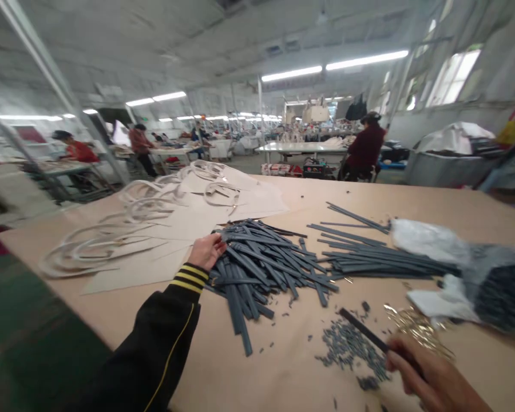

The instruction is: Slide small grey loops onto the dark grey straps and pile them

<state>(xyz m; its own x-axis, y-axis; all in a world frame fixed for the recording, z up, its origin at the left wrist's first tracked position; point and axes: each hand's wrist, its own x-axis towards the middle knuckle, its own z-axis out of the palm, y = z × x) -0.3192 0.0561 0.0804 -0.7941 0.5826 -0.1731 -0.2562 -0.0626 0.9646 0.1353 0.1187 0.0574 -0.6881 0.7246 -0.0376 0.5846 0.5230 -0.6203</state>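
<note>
My left hand (206, 252), in a black sleeve with yellow stripes, is at the left end of a pile of dark blue-grey straps (261, 263). Its fingers are closed on a strap end at the top of the pile, partly hidden by the hand. In my right hand (433, 369), at the lower right, a dark flat strip (363, 329) is gripped and points up and to the left. Beneath that strip lies a heap of small dark cut bits (352, 346). Gold-coloured metal pieces (416, 326) lie just beyond my right hand.
Longer dark strips (377, 257) lie right of the pile, beside clear plastic bags (498, 280). Pale panels with looped handles (154, 229) cover the table's left side. Beyond the brown tabletop (433, 200), a person in dark red (367, 146) and other workers are at tables.
</note>
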